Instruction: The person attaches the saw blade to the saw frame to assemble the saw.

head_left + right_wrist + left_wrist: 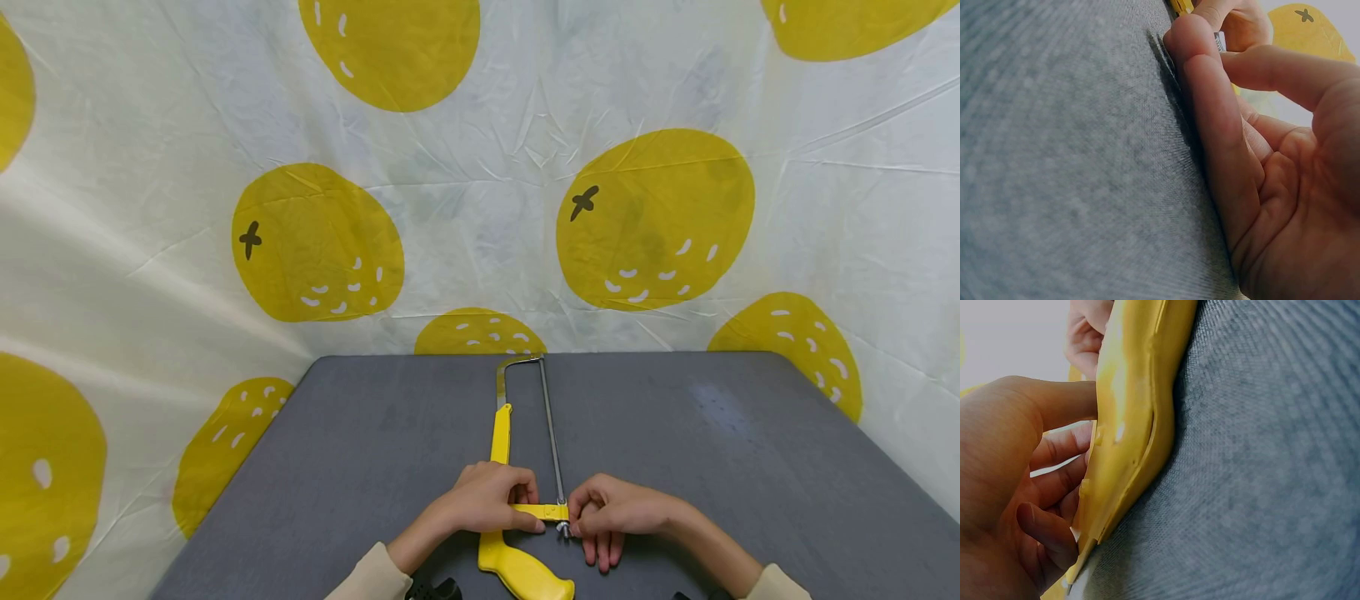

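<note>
A hacksaw (501,437) with a yellow handle (528,575) lies on the grey table, its metal bow pointing to the far edge. Its thin blade (551,433) runs along the right side. My left hand (487,500) grips the yellow frame at the near crosspiece (543,512), thumb on the near side and fingers beyond it. At the blade's near end sits a small metal wing nut (564,530). Thumb and forefinger of my right hand (618,508) pinch at this wing nut, while its lower fingers (1216,119) rest along the tabletop.
The grey cloth-covered table (675,433) reaches back to a white curtain (480,225) printed with yellow fruit. The curtain also closes off the left and right sides. A pale smudge (720,408) marks the tabletop at the far right.
</note>
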The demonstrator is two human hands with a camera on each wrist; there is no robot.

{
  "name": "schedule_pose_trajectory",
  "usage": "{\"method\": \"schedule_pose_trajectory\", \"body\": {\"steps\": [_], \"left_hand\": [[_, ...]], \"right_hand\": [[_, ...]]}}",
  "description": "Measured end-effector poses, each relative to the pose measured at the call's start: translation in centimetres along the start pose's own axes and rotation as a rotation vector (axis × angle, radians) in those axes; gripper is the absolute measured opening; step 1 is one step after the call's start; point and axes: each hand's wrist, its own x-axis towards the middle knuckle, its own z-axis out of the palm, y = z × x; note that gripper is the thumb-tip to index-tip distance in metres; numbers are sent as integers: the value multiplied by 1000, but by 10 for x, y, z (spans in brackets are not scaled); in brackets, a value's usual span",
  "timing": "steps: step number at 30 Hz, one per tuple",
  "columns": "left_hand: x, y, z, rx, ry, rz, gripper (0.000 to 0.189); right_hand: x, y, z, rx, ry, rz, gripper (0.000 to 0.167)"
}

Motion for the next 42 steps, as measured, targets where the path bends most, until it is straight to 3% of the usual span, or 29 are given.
{"method": "schedule_pose_trajectory", "body": {"steps": [42], "left_hand": [[2,5,-7,-13,0,-23,23]], "right_hand": [[0,-10,-1,11,16,5,28]]}}
